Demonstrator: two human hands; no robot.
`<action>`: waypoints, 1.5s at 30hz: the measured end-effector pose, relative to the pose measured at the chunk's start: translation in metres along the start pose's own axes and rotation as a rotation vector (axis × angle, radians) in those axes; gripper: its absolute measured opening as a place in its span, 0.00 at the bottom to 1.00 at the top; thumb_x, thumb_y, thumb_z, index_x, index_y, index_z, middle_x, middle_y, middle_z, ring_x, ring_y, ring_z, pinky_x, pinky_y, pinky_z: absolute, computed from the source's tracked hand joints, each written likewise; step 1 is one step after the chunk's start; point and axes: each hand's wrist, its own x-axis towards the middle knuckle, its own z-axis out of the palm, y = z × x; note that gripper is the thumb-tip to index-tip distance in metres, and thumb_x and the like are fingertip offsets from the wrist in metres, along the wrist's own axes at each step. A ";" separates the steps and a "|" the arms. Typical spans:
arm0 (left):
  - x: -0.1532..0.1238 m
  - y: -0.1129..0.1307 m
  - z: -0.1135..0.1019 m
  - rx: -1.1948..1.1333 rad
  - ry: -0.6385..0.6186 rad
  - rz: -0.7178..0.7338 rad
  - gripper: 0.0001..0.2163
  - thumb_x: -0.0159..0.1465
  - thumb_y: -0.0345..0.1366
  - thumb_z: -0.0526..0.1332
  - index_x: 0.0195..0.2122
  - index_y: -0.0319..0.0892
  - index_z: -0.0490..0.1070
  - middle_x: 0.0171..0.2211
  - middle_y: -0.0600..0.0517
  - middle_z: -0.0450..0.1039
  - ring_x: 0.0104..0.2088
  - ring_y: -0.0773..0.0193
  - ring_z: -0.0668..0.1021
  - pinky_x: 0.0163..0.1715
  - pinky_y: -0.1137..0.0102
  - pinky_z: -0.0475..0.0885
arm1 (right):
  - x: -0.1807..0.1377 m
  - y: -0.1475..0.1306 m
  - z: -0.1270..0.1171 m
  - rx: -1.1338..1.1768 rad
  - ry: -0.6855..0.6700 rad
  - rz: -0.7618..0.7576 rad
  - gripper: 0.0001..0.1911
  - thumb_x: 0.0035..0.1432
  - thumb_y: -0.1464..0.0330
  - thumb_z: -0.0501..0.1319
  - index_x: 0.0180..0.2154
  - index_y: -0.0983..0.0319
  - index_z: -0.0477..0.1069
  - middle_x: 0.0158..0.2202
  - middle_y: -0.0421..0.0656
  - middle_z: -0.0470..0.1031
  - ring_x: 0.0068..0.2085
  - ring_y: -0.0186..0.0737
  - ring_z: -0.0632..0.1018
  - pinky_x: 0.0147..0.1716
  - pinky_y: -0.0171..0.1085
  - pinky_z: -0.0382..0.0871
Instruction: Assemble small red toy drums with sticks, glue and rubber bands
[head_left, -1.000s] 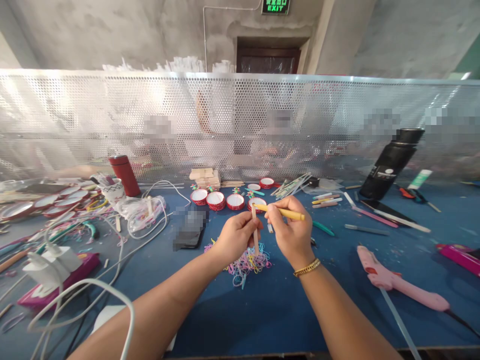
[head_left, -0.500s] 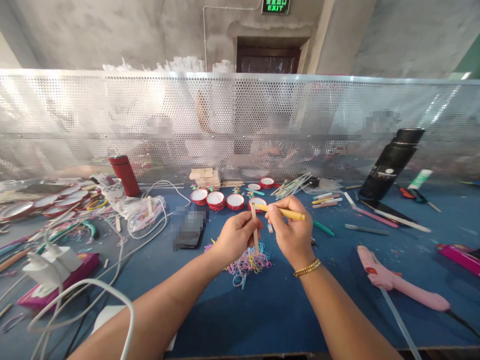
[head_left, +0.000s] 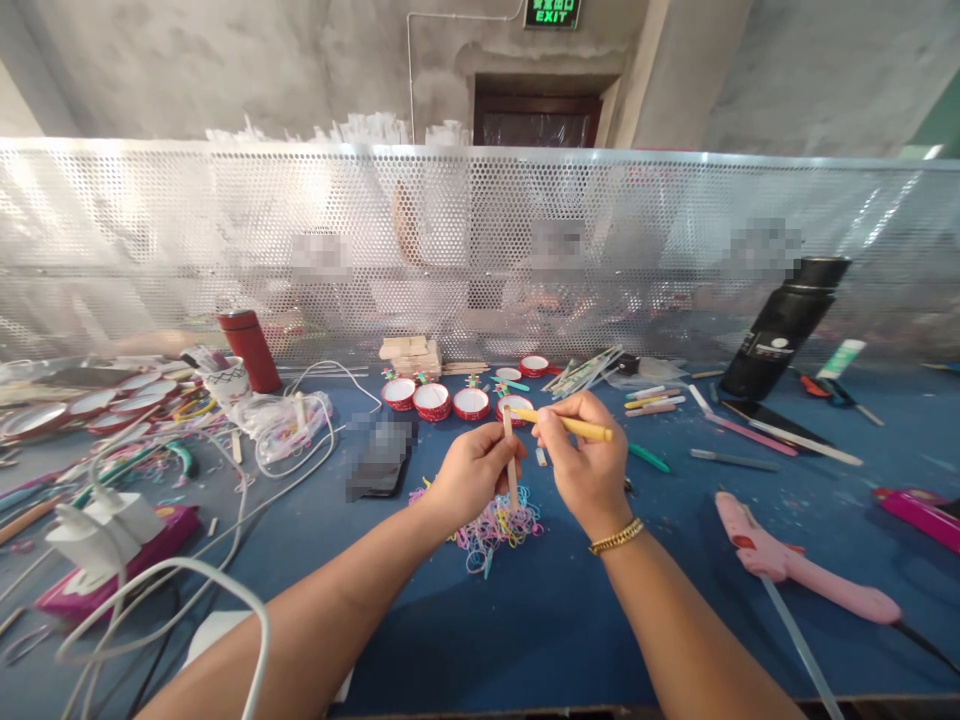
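My left hand point(head_left: 476, 465) pinches a flat wooden craft stick point(head_left: 511, 470), which stands roughly upright. In my right hand point(head_left: 585, 450) is a yellow marker point(head_left: 581, 427), gripped like a pen, its tip at the upper part of the stick. Whether the tip touches the wood I cannot tell. Below the hands lies a heap of colourful small rubber bands point(head_left: 487, 535). Just beyond them stand several red-rimmed white round pieces point(head_left: 471, 402), with small colourful figures at their edges. A small pale cap-like piece point(head_left: 541, 457) lies between the hands.
A pink glue gun point(head_left: 806, 580) lies at right, near a black bottle point(head_left: 780, 330) and several markers point(head_left: 652, 400). A dark phone point(head_left: 382, 460), white cables point(head_left: 262, 510), a power strip point(head_left: 120, 560) and a red flask point(head_left: 251, 350) are at left. A perforated metal screen point(head_left: 420, 230) closes off the back.
My right hand and the yellow marker have shifted very slightly to the right. The left hand and the craft stick stay nearly in place.
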 end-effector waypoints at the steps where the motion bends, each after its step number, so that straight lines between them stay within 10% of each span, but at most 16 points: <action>1: 0.000 0.000 0.000 -0.002 0.003 0.000 0.14 0.61 0.47 0.59 0.29 0.41 0.67 0.21 0.56 0.67 0.16 0.73 0.65 0.16 0.75 0.57 | 0.000 0.000 0.000 -0.001 -0.003 -0.003 0.11 0.62 0.64 0.61 0.28 0.59 0.67 0.24 0.38 0.71 0.25 0.35 0.73 0.27 0.35 0.67; 45: -0.001 0.003 0.000 0.016 0.014 -0.015 0.12 0.61 0.44 0.57 0.29 0.41 0.66 0.21 0.57 0.67 0.16 0.73 0.65 0.16 0.75 0.57 | 0.000 0.000 0.000 0.037 -0.004 0.014 0.11 0.62 0.64 0.61 0.28 0.60 0.67 0.24 0.37 0.70 0.25 0.34 0.71 0.28 0.36 0.66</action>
